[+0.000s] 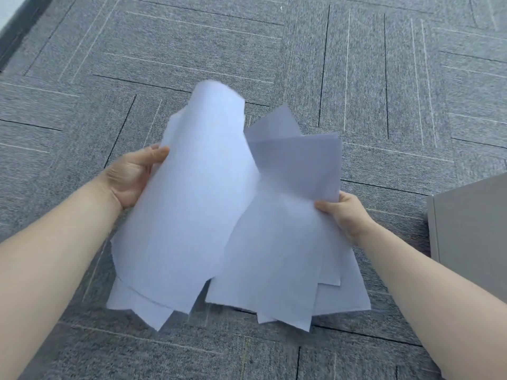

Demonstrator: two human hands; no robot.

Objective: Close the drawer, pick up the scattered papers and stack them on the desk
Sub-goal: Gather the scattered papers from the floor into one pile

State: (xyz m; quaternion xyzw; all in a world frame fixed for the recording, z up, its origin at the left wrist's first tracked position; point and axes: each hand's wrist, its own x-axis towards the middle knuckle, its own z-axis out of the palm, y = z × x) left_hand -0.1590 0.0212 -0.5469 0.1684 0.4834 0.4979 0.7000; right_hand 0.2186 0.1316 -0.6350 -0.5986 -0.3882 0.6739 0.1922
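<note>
Several blank white papers (208,215) hang above the grey carpet, fanned out unevenly in two overlapping bunches. My left hand (131,176) grips the left edge of the curled left bunch, thumb on top. My right hand (348,212) pinches the right edge of the right bunch (279,242), whose corners stick out at different angles. The papers hide the floor beneath them. No desk top shows, and I cannot tell whether the drawer is shut.
Grey carpet tiles (274,50) with thin line patterns cover the floor all around. A beige cabinet or drawer unit (472,231) stands at the right edge, close to my right forearm. A dark baseboard (19,31) runs along the top-left corner.
</note>
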